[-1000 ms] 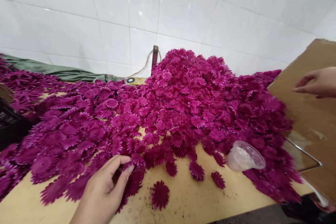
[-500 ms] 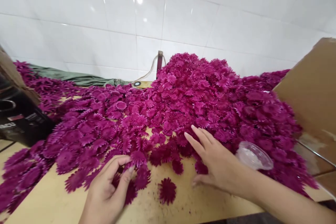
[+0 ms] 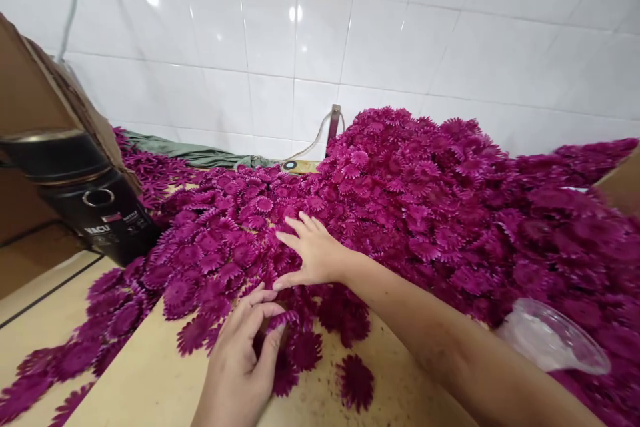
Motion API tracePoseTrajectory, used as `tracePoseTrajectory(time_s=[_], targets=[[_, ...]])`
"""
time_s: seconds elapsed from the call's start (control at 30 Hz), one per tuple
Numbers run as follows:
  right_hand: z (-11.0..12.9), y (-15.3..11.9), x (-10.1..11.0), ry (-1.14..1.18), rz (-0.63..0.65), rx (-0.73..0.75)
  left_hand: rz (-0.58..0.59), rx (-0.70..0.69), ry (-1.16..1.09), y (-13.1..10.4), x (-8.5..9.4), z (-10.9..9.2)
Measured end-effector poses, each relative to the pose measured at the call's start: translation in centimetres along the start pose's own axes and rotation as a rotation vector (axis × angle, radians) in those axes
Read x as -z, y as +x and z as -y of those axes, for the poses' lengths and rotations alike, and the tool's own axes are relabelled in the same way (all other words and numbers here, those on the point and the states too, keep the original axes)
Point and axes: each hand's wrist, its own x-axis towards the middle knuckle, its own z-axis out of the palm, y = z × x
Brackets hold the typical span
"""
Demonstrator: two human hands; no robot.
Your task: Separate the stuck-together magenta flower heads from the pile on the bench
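Note:
My left hand (image 3: 245, 347) is low in the middle of the view, thumb and fingers pinched on a magenta fabric flower (image 3: 283, 320). Just beyond it, my right hand (image 3: 315, 250) spreads its fingers over the near side of the magenta flower pile (image 3: 400, 167), palm down. Whether its fingertips touch the flowers I cannot tell. Several loose flowers lie by my left hand, and a single flower (image 3: 355, 382) rests on bare wood to its right.
A clear plastic cup (image 3: 553, 337) with whitish contents tilts among the flowers at right. On the left stand a black vacuum bottle (image 3: 95, 207) and cardboard (image 3: 30, 87). Green cloth (image 3: 200, 152) runs along the tiled wall (image 3: 380, 33). The tabletop (image 3: 150, 373) is pale wood.
My right hand has moved left across the flowers, close to my left hand. My left hand keeps its pinch on a flower. The view has turned left, showing more of the bottle.

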Motion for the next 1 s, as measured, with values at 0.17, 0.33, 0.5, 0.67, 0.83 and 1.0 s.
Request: tracePoseTrajectory(time_s=[0.17, 0.33, 0.5, 0.67, 0.83, 1.0], targets=[[-1.6, -3.7, -1.0, -0.100, -0.029, 0.025, 0.050, -0.041, -0.020, -0.2, 0.1, 0.3], [-3.9, -9.2, 1.0, -0.111, -0.077, -0.061, 0.106, -0.103, -0.001, -0.4, -0.1, -0.1], [-5.4, -10.3, 2.5, 0.002, -0.171, -0.288, 0.168, -0.170, 0.045, -0.7, -0.6, -0.6], [-6.2, -6.6, 0.5, 0.065, -0.095, -0.390, 0.233, -0.192, 0.045, -0.4, -1.4, -2.1], [-5.0, -4.3, -1.4, -0.072, -0.058, -0.303, 0.261, -0.198, 0.058, 0.2, -2.0, -2.5], [-5.0, -4.4, -1.0, -0.066, -0.081, -0.226, 0.267, -0.179, 0.066, 0.4, -1.8, -2.8]])
